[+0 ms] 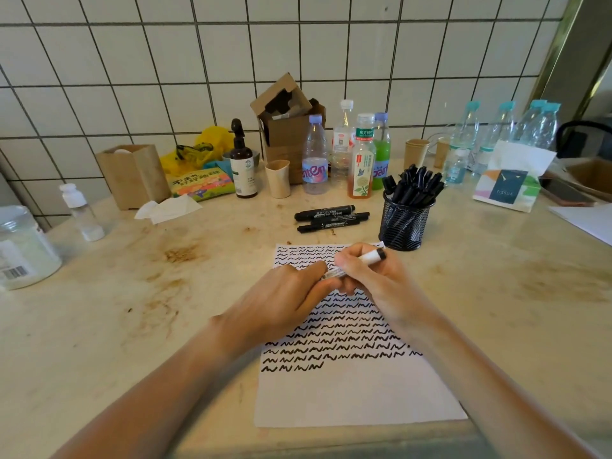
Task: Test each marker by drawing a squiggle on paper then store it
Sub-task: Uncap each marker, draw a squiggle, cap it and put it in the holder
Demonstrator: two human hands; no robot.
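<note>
Being held over the upper part of the paper (357,392): a marker (356,264), white-bodied with a dark end pointing toward the mesh cup (404,223), writing on its barrel too blurred to read. Gripping it from both sides: left hand (281,303), fingers curled round the nearer end; right hand (374,276), fingers wrapped round the middle. Covering most of the paper: rows of black squiggles, the bottom part staying blank.

Lying just beyond the paper, side by side on the table (132,326): three black markers (331,218) with small white print, not legible. Standing just right of those, touching the paper's far corner: the mesh cup, packed with black markers.

Crowding the wall side beyond the paper: bottles, one reading "anten" (315,157), one tea bottle with a green Chinese label (362,160), a brown pump bottle (243,160), an open cardboard box (288,127). Sitting well right of the cup: a pack marked "TISSUE" (510,183).
</note>
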